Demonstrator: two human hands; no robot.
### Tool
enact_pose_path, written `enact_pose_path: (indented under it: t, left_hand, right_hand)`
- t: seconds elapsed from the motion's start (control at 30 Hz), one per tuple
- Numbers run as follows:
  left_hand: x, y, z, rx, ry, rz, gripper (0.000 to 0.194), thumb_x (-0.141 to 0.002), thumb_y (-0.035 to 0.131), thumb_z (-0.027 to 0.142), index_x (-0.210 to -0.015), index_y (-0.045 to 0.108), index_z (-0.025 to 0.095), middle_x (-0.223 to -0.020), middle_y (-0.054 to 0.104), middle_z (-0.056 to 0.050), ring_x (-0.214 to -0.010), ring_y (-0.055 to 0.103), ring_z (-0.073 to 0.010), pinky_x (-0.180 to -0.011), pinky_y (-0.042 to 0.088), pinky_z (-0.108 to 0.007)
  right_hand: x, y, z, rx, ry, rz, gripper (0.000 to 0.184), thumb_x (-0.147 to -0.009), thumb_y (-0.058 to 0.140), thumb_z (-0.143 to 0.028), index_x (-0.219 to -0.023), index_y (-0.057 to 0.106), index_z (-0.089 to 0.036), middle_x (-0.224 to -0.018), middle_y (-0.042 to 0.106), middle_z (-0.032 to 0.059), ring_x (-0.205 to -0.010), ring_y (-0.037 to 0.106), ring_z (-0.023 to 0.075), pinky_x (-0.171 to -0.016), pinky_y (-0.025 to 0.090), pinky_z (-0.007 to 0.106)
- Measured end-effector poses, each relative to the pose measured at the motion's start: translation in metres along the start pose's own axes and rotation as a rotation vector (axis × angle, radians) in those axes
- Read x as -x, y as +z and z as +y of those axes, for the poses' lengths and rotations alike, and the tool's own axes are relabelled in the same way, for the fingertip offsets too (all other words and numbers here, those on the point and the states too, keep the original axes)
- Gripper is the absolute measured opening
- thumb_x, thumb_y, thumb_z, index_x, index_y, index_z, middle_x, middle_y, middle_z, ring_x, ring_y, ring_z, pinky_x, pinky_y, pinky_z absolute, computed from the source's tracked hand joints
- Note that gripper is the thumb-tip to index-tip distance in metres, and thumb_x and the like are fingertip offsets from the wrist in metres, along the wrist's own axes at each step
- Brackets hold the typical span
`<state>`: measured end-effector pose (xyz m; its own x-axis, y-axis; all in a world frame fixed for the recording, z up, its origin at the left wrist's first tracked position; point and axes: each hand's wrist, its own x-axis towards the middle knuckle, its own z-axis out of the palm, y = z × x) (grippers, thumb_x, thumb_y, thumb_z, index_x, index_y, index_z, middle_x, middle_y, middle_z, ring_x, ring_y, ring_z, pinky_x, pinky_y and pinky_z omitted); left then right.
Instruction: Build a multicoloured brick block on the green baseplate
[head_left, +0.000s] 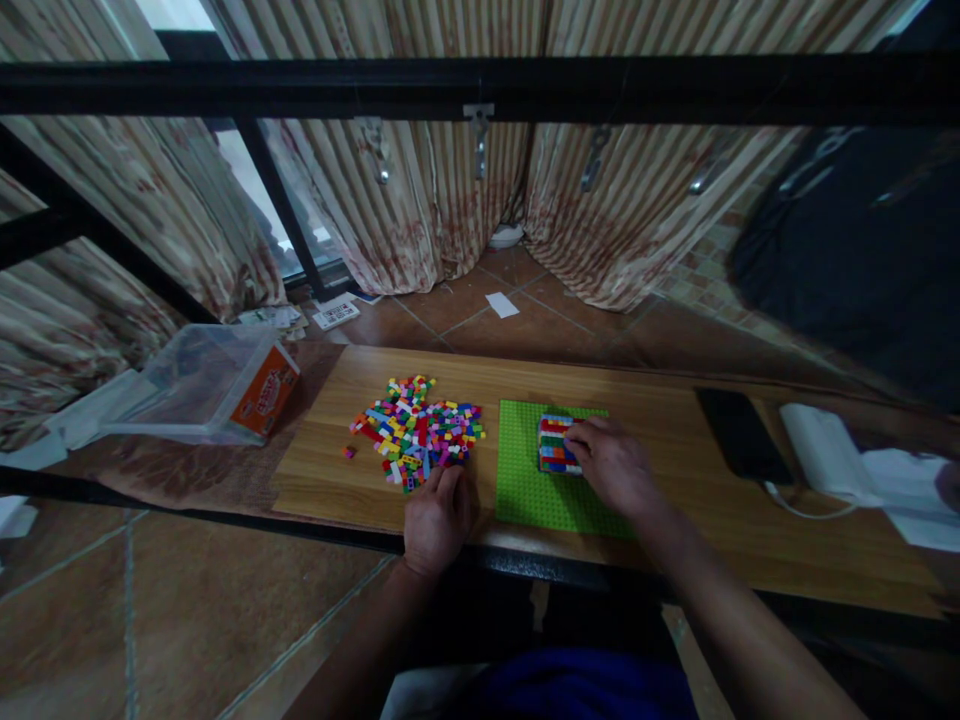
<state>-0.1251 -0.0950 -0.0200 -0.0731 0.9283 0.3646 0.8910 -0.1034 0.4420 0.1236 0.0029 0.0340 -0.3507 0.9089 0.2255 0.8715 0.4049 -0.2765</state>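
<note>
On the wooden board a loose pile of small coloured toy bricks is spread out. My left hand rests at the pile's near edge, its fingers bent and closed over the nearest bricks; whatever they hold is hidden. Right of the pile lies a green studded baseplate. A low block of striped, multicoloured bricks sits on it. My right hand is over the right side of that block, fingertips pinched together at its top. I cannot make out what is between them.
A clear plastic box with an orange label lies on its side at the left. To the right are a black phone, a white device with a cable, and white paper. A dark metal bar crosses in front of the curtains.
</note>
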Motion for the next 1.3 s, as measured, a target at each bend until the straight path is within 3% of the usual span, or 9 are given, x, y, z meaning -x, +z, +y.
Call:
enact_pose_path:
  t: [0.23, 0.53, 0.73, 1.0, 1.3]
  left_hand:
    - [0.0, 0.0, -0.001, -0.008, 0.004, -0.009, 0.013, -0.094, 0.047, 0.021, -0.098, 0.059, 0.02, -0.085, 0.063, -0.004, -0.07, 0.06, -0.0165, -0.062, 0.041, -0.026]
    - [0.001, 0.001, -0.001, -0.012, -0.01, -0.015, 0.014, -0.094, 0.047, 0.021, -0.098, 0.06, 0.02, -0.085, 0.063, -0.005, -0.072, 0.061, -0.0175, -0.062, 0.041, -0.026]
    - [0.0, 0.001, -0.001, -0.012, -0.008, -0.017, 0.015, -0.094, 0.046, 0.022, -0.098, 0.061, 0.02, -0.085, 0.063, -0.005, -0.071, 0.061, -0.0171, -0.063, 0.042, -0.026]
    - [0.0, -0.001, 0.001, -0.024, -0.008, -0.011, 0.014, -0.094, 0.047, 0.021, -0.097, 0.061, 0.02, -0.083, 0.064, -0.004, -0.071, 0.061, -0.0169, -0.062, 0.042, -0.026]
    - [0.0, 0.0, 0.0, -0.004, -0.014, -0.02, 0.015, -0.094, 0.047, 0.021, -0.098, 0.061, 0.019, -0.086, 0.064, -0.005, -0.071, 0.061, -0.0168, -0.062, 0.042, -0.025]
  right_hand:
    - [0.004, 0.005, 0.002, -0.045, -0.017, 0.082, 0.024, -0.088, 0.047, -0.023, -0.081, 0.069, -0.022, -0.088, 0.065, 0.0073, -0.084, 0.058, 0.0225, -0.074, 0.047, 0.035]
    - [0.012, 0.011, 0.006, -0.252, 0.155, 0.199, 0.02, -0.084, 0.05, -0.028, -0.086, 0.069, -0.021, -0.09, 0.068, 0.0069, -0.084, 0.062, 0.0215, -0.079, 0.048, 0.037]
    - [0.006, 0.019, 0.004, -0.305, 0.299, 0.34, 0.037, -0.088, 0.048, -0.045, -0.103, 0.067, -0.016, -0.1, 0.068, 0.0133, -0.095, 0.06, 0.0261, -0.086, 0.047, 0.043]
    - [0.001, 0.042, 0.002, -0.376, 0.368, 0.312, 0.05, -0.087, 0.049, -0.053, -0.111, 0.064, -0.012, -0.108, 0.065, 0.0169, -0.102, 0.057, 0.0269, -0.093, 0.044, 0.044]
    - [0.002, 0.049, 0.003, -0.534, 0.425, 0.36, 0.046, -0.082, 0.058, -0.052, -0.109, 0.066, -0.016, -0.107, 0.066, 0.0136, -0.099, 0.06, 0.0246, -0.093, 0.045, 0.043]
